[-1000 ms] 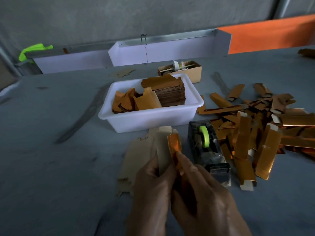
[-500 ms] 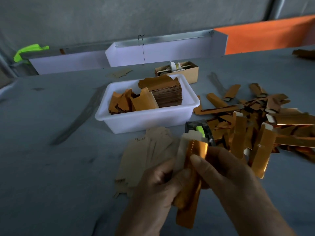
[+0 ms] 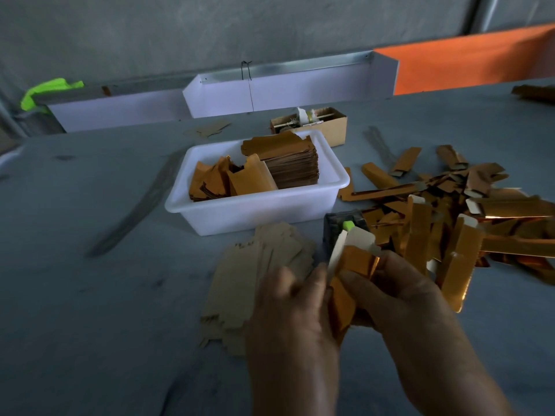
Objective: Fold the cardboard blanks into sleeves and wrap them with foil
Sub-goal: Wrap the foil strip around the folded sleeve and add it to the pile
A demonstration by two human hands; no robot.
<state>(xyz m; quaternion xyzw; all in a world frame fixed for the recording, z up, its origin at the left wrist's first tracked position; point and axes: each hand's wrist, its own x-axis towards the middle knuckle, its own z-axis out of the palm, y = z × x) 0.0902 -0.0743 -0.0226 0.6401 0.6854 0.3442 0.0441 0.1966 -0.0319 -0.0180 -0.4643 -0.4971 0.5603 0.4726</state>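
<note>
Bench [image 3: 90,295]: grey, holding a white tub [image 3: 258,210].
Left hand [image 3: 288,310]: fingers curled, gripping the sleeve [image 3: 354,265].
Right hand [image 3: 399,298]: fingers pinching its foil.

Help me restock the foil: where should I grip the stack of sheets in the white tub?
Take the foil stack by its two short sides, coming straight down from above. It stands above the white tub rim, and the loose sheets leave a gap on its left for fingers.

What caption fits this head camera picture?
Both hands wrap copper-coloured shiny foil round a pale folded cardboard sleeve.
</note>
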